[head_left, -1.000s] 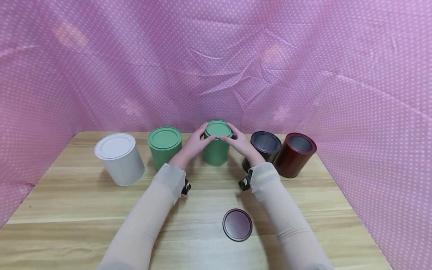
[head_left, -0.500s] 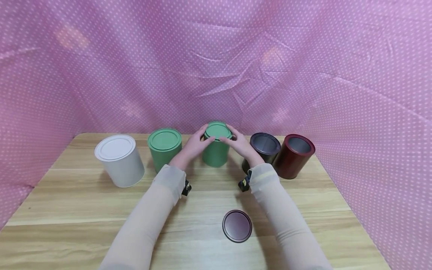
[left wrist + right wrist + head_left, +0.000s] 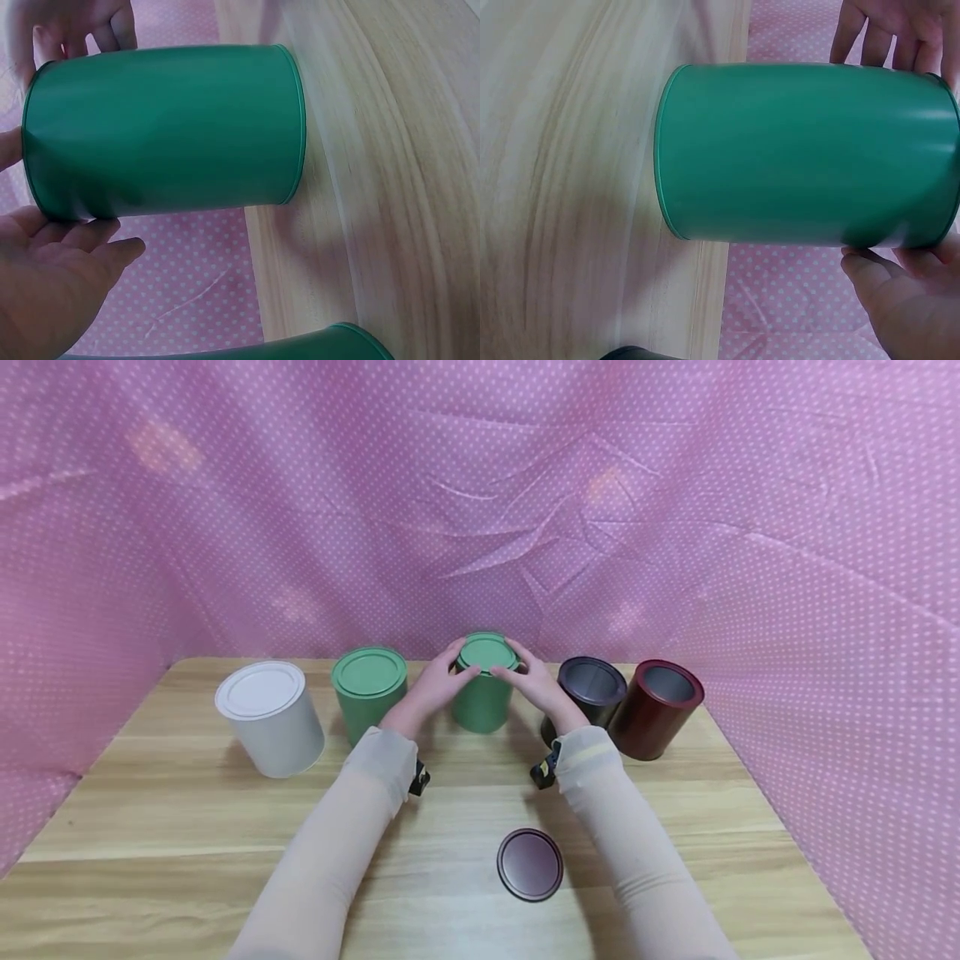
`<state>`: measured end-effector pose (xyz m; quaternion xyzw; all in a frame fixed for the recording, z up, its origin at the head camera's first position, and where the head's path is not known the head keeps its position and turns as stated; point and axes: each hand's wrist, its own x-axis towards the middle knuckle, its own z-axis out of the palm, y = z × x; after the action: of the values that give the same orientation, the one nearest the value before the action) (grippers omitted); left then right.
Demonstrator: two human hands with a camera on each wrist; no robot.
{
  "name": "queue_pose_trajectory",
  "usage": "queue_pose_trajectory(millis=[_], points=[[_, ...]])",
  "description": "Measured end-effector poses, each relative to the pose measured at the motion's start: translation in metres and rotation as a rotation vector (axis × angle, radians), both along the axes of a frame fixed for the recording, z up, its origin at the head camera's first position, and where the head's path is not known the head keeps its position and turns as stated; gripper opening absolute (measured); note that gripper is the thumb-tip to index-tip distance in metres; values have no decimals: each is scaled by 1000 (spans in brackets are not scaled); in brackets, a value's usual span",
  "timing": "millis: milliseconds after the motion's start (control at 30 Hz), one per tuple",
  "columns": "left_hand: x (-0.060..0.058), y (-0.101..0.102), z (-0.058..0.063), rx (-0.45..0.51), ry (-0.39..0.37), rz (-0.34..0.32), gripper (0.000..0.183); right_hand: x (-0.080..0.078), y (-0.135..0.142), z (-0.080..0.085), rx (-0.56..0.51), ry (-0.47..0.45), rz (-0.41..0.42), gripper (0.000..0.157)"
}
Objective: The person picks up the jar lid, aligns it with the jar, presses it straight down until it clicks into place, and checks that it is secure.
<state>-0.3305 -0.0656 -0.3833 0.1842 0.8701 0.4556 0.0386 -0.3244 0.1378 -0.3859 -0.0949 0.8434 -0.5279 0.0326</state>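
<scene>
A green tin (image 3: 482, 703) with its green lid (image 3: 487, 652) on stands upright at the back middle of the table. Around its upper left side my left hand (image 3: 435, 685) grips the rim, thumb at the front and fingers along the side. My right hand (image 3: 542, 685) holds the opposite side in the same manner. Both wrist views show the tin's smooth wall (image 3: 165, 131) lying sideways in the picture, with fingertips touching it from either side near the lid end. In the right wrist view, the right hand (image 3: 911, 296) is at the lower right.
Left of the held tin stand another lidded green tin (image 3: 367, 675) and a white lidded tin (image 3: 281, 731). To the right are an open black tin (image 3: 592, 681) and an open dark red tin (image 3: 647, 722). A maroon lid (image 3: 530, 864) lies near the front. Pink dotted cloth (image 3: 480, 485) hangs behind.
</scene>
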Motion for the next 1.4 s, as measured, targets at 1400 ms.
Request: queue_pose_trajectory(millis=[1400], points=[[10, 7, 7, -23, -32, 39, 73, 7, 3, 8, -88, -102, -13, 73]])
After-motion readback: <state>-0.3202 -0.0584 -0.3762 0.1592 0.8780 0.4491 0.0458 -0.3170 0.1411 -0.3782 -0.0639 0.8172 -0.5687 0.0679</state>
